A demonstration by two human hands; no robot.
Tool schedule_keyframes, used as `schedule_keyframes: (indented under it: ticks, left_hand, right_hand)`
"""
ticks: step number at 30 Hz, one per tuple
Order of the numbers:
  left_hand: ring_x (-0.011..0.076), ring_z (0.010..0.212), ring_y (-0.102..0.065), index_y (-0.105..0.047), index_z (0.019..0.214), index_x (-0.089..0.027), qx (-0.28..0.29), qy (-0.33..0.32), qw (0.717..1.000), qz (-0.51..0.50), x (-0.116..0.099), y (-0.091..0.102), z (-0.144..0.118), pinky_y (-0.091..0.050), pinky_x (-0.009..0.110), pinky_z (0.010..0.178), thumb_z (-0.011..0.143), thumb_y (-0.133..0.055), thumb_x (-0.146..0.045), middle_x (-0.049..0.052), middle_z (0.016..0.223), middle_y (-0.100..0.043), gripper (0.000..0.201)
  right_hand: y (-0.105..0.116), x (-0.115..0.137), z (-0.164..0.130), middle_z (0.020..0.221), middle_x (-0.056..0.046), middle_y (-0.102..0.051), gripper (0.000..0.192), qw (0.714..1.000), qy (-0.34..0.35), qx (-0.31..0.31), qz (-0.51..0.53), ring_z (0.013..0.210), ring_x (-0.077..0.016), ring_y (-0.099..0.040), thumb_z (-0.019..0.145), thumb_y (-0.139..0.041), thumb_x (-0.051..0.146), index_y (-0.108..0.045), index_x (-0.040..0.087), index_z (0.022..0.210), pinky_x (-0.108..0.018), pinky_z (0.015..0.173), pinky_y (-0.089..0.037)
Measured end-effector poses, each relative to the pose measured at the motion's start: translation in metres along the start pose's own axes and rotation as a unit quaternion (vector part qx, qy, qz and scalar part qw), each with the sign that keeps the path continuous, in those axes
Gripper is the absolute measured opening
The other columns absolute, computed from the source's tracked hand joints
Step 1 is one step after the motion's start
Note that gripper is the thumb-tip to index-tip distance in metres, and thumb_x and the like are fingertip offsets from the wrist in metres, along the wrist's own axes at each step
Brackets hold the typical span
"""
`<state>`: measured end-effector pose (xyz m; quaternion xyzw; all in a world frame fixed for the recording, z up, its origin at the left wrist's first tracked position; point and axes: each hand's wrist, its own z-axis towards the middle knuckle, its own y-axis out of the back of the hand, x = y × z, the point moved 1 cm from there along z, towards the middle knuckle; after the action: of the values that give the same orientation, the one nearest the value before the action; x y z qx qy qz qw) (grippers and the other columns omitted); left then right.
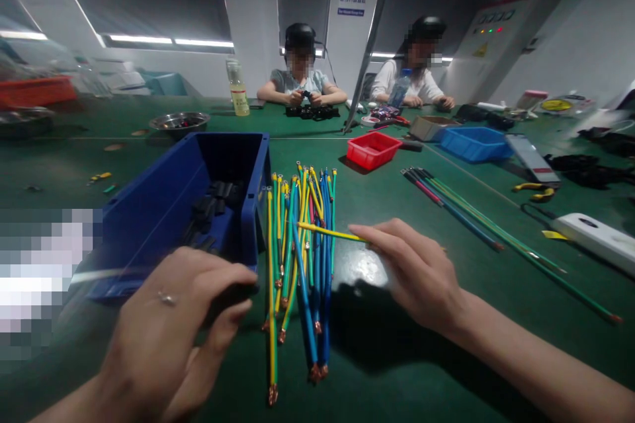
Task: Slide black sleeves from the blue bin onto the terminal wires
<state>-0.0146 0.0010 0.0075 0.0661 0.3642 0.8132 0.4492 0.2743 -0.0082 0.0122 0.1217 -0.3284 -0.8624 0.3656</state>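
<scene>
— Lowest in the frame is our left hand point(169, 337), at the bottom left. What are its fingers doing?

— They curl narrowly around something small and dark at the near right corner of the blue bin point(149, 225). We cannot tell what the dark piece is; it looks like the black pieces point(213, 201) lying inside the bin.

— And our right hand point(417, 271)?

— Right of centre, palm down over the green bench point(377, 357). Its fingers are pinched on one yellow wire point(330, 232), held close to the fingertips.

— Which way does that wire run?

— Nearly level across the frame. Its free end points left, over the top of the wire bundle point(297, 258), while the held end sits under the fingers at the right. So its long axis crosses the bundle, whose wires run from the frame's middle down toward the bottom edge.

— Where is the bundle itself?

— Between our two hands, touching the bin's right wall, with yellow, green and blue wires fanned out and copper-coloured ends nearest us. The right hand already has the single wire; the left hand is just beside the bundle's lower half.

— Anything beyond?

— A red tray point(373, 149) in the upper middle, a second set of wires point(476, 221) slanting to the right, and two other people seated at the far side.
</scene>
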Motion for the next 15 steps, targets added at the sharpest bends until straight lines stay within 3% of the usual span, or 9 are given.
schedule_keyframes:
  ticks: [6,15]
  left_hand:
    - [0.0186,0.080,-0.053,-0.060,0.115,-0.019,0.081,-0.046,0.996,0.016,0.0012,-0.0009,0.0097,-0.038,0.034,0.073,0.105,-0.041,-0.028,0.004,0.091,-0.063,0.023]
    - [0.0193,0.083,-0.048,-0.054,0.132,-0.015,0.104,-0.069,0.992,0.021,-0.0015,-0.0023,0.0081,-0.036,0.035,0.073,0.105,-0.040,-0.023,0.005,0.092,-0.058,0.031]
  right_hand:
    - [0.0028,0.0051,-0.0015,0.077,-0.002,-0.063,0.027,0.999,0.028,0.032,-0.004,0.059,-0.0098,-0.053,0.093,-0.051,0.005,-0.061,0.015,0.117,-0.022,0.051,-0.040]
    - [0.0027,0.0068,-0.0024,0.076,-0.003,-0.063,0.027,0.996,0.071,0.048,-0.001,0.062,-0.0110,-0.052,0.093,-0.051,0.003,-0.060,0.014,0.115,-0.025,0.053,-0.038]
